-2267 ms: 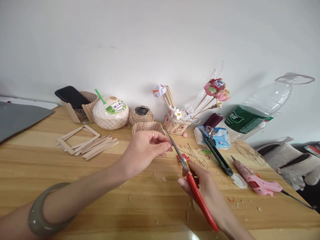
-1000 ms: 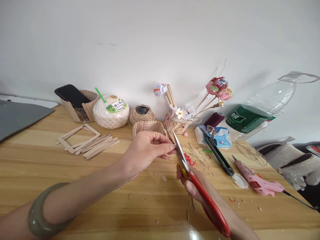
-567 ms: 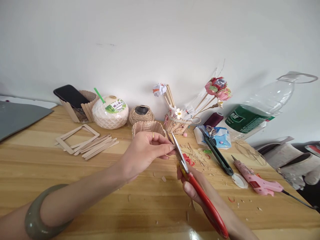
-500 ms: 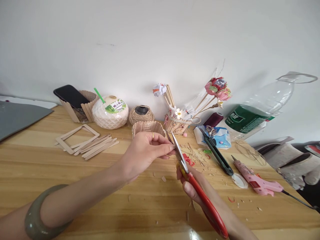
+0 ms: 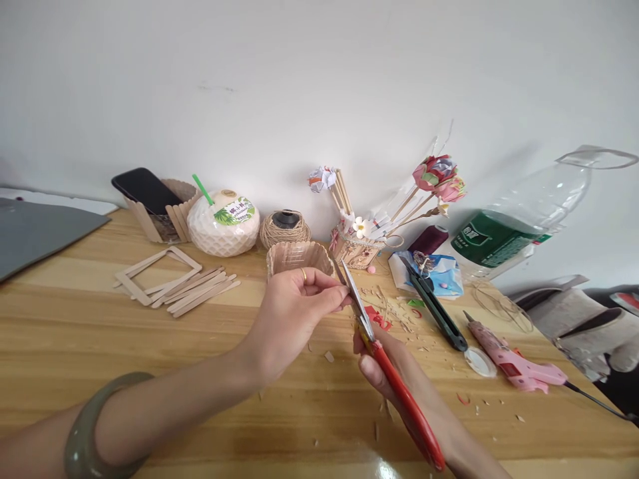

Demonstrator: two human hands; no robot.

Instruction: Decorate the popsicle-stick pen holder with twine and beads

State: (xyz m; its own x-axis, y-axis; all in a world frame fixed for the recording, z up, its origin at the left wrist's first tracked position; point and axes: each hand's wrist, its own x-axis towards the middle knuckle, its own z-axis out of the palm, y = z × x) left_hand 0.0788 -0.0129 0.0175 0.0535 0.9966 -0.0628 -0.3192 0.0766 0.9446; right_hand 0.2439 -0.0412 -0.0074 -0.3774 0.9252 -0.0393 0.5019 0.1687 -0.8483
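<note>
Wooden tabletop (image 5: 74, 332) is filling the lower frame; at centre the left hand (image 5: 292, 309) is pinching something too small to identify, the right hand (image 5: 394, 376) gripping red scissors (image 5: 387, 376), blades parted.

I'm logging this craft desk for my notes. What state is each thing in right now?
Scissors: blades slightly apart, held by right hand.
Left hand: fingers pinched at the blades; what they hold is too small to tell.
Plastic bottle: top cut off, leaning.
Phone: screen dark, propped in a stick holder.
Stick frame: flat on table.
Glue gun: lying down, corded.
</note>
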